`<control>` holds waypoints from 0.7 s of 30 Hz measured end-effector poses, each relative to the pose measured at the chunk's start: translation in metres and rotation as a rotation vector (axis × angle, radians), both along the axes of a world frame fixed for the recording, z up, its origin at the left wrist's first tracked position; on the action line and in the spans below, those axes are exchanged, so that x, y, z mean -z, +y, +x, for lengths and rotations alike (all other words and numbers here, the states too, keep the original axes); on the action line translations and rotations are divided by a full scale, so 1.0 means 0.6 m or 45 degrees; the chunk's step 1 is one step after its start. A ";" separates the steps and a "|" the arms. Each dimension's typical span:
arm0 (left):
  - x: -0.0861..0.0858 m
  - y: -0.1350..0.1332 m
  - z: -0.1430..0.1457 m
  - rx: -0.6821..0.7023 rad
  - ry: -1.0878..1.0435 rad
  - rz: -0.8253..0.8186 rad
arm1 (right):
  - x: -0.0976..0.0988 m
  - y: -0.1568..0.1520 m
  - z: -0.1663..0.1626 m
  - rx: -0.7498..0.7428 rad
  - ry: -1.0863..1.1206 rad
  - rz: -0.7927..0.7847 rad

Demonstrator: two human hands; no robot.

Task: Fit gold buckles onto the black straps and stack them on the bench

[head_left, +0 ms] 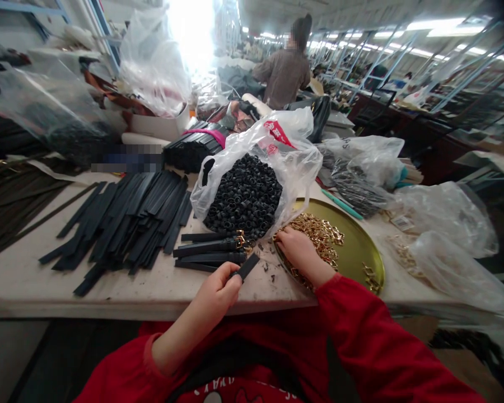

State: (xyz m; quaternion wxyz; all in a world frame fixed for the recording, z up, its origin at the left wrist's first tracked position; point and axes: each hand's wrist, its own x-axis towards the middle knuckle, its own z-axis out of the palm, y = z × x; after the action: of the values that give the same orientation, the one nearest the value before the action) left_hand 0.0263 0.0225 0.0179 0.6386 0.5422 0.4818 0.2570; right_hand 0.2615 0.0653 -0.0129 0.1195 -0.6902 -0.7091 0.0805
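Observation:
Near the table's front edge, my left hand (218, 290) pinches a short black strap (248, 267) between thumb and fingers; its free end points up and right. My right hand (296, 249) reaches into a heap of small gold metal buckles (319, 229) on a round gold tray (353, 224). Its fingertips are down among the pieces, so whether they grip one is hidden. Just beyond my left hand lie several black straps with gold hardware (212, 254). Behind them, an opened plastic bag (296, 168) holds a mound of small black loops (243, 196).
Loose black strips (130, 218) spread over the left of the table (151, 294). A bundle tied with a pink band (210, 134) lies behind. A teal pen-like tool (341, 204) touches the tray's far side. Clear bags (445, 218) lie at right. Another person (288, 73) stands farther back.

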 end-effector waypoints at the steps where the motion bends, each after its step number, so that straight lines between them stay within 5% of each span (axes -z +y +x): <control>1: 0.000 -0.002 0.001 -0.008 -0.007 -0.025 | 0.004 0.008 0.004 -0.004 0.014 -0.004; 7: 0.005 -0.006 -0.001 0.005 -0.055 -0.031 | -0.005 -0.005 -0.001 0.020 0.254 0.035; 9: 0.008 -0.004 0.004 -0.018 -0.080 0.003 | -0.020 -0.030 -0.024 0.055 0.638 -0.053; 12: 0.009 -0.003 0.012 -0.073 -0.170 -0.005 | -0.038 -0.075 -0.083 0.194 1.674 -0.386; 14: 0.005 -0.007 0.014 -0.114 -0.189 -0.013 | -0.043 -0.102 -0.123 0.292 2.094 -0.545; 17: -0.002 -0.015 0.004 -0.154 -0.100 0.049 | -0.042 -0.128 -0.161 0.256 2.169 -0.628; 21: -0.010 -0.024 -0.016 -0.082 0.037 0.126 | -0.038 -0.137 -0.166 0.083 1.839 -0.429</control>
State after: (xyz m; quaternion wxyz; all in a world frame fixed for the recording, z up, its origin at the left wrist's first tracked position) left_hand 0.0170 0.0079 0.0237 0.5954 0.5611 0.4948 0.2930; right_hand 0.1622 -0.0171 0.0098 0.4507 -0.4952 -0.4112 0.6185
